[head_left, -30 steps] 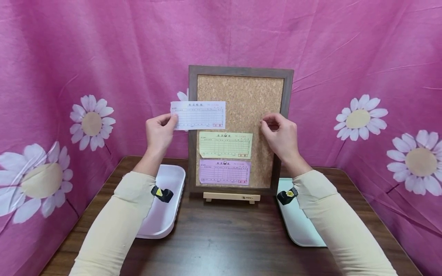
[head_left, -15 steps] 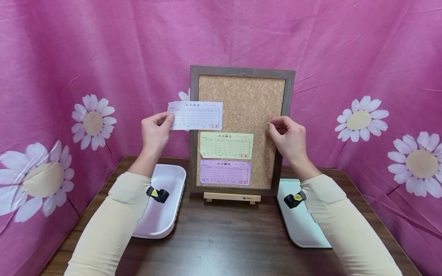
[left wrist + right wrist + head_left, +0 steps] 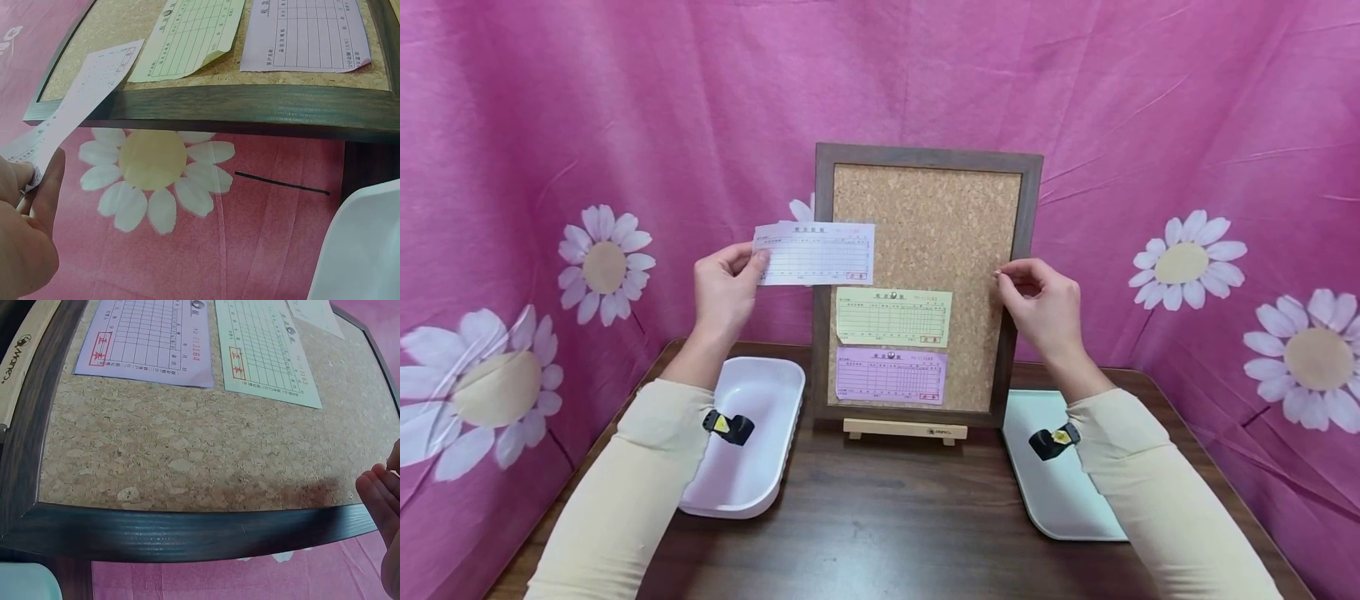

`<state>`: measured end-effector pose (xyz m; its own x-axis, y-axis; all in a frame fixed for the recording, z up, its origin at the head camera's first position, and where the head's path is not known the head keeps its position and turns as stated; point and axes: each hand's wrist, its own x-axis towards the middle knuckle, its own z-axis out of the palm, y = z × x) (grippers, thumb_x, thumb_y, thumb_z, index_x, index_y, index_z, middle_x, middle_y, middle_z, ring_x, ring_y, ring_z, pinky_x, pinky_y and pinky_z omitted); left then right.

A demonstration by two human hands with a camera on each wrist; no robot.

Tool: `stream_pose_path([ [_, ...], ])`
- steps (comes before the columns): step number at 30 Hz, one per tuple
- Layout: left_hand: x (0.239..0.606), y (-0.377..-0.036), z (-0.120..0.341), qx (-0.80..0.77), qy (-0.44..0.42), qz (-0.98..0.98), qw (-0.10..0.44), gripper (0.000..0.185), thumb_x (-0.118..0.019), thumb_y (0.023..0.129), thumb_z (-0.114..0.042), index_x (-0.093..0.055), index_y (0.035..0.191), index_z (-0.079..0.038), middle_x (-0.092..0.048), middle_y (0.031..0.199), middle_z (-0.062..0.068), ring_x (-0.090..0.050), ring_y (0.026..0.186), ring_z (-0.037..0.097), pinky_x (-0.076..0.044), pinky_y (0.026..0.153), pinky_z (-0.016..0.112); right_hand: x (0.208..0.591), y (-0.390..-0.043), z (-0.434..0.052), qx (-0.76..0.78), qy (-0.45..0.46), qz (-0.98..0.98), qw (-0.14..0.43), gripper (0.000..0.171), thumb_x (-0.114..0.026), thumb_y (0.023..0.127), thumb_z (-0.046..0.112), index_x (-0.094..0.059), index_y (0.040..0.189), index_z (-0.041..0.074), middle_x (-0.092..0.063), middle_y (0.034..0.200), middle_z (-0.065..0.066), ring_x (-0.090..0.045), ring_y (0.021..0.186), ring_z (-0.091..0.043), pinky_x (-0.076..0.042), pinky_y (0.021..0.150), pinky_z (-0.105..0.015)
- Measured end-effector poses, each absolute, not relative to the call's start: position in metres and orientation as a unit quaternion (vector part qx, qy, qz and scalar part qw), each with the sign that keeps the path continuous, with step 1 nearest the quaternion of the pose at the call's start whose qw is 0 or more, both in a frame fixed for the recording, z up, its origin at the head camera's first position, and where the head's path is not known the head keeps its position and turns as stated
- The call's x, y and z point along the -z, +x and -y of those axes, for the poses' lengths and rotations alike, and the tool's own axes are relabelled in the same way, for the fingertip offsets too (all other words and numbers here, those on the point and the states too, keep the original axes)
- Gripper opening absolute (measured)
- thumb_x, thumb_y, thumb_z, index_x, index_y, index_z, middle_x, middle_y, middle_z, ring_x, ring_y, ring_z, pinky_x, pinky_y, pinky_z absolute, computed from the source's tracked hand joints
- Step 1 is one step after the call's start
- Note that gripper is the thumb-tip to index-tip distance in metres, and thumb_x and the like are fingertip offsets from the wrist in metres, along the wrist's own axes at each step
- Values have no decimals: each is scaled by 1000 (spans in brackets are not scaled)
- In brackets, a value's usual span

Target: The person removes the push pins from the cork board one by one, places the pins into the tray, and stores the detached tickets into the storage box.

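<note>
My left hand (image 3: 724,287) pinches a white form slip (image 3: 816,252) by its left end. The slip's right part overlaps the left frame and cork of the corkboard (image 3: 925,217) in the head view. From the left wrist, the slip (image 3: 94,81) looks bent and tilted in front of the board. At the board's right edge, my right hand (image 3: 1048,300) holds thumb and forefinger together on a tiny shiny thing that looks like a thumbtack (image 3: 997,272). A green slip (image 3: 891,317) and, below it, a purple slip (image 3: 891,377) are fixed to the cork, each with a round silver tack.
The board leans on a small wooden easel (image 3: 904,430) on the dark table (image 3: 880,508). A deep white tray (image 3: 786,450) stands left under my forearm, a flatter pale green tray (image 3: 1030,492) right. Behind hangs a pink daisy-patterned cloth (image 3: 925,75).
My left hand has drifted left with the white slip, uncovering more cork. My right hand has moved right, from over the cork to the board's right frame, fingertips still pinched.
</note>
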<state>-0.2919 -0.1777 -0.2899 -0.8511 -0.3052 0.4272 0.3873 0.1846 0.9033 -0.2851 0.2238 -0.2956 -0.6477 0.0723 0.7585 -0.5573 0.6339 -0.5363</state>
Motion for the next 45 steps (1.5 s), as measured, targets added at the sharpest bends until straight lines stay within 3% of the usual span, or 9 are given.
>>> stream_pose_path([
  [5, 290, -289, 182, 640, -28, 720, 266, 30, -71, 103, -10, -75, 127, 8, -75, 118, 30, -69, 75, -5, -57, 74, 10, 296, -282, -228, -407, 150, 813, 389, 10, -73, 95, -1, -78, 101, -7, -80, 93, -24, -57, 74, 22, -46, 68, -1],
  [9, 291, -289, 187, 645, -28, 715, 269, 30, -73, 102, -10, -75, 127, 8, -81, 98, 1, -69, 74, -5, -57, 74, 10, 296, -281, -231, -407, 149, 811, 392, 10, -72, 95, -1, -78, 100, -7, -80, 93, -24, -57, 73, 21, -46, 68, -2],
  [12, 292, -288, 190, 649, -32, 710, 273, 30, -73, 102, -9, -75, 126, 9, -73, 82, -22, -69, 73, -6, -56, 73, 10, 295, -280, -233, -406, 151, 810, 395, 9, -71, 95, -2, -78, 99, -7, -80, 94, -24, -58, 75, 21, -46, 70, -1],
  [14, 292, -287, 191, 651, -36, 708, 272, 31, -73, 102, -8, -74, 126, 11, -70, 77, -28, -69, 73, -6, -56, 72, 10, 296, -280, -235, -406, 152, 809, 396, 9, -72, 95, -2, -78, 98, -7, -80, 94, -24, -59, 75, 21, -47, 71, -1],
  [45, 291, -272, 215, 634, -9, 733, 248, 36, -72, 103, -12, -72, 133, 8, -70, 76, -32, -70, 75, -8, -56, 74, 9, 303, -265, -261, -412, 132, 811, 393, 8, -78, 96, 4, -82, 100, -3, -80, 96, -25, -62, 77, 19, -48, 73, -2],
])
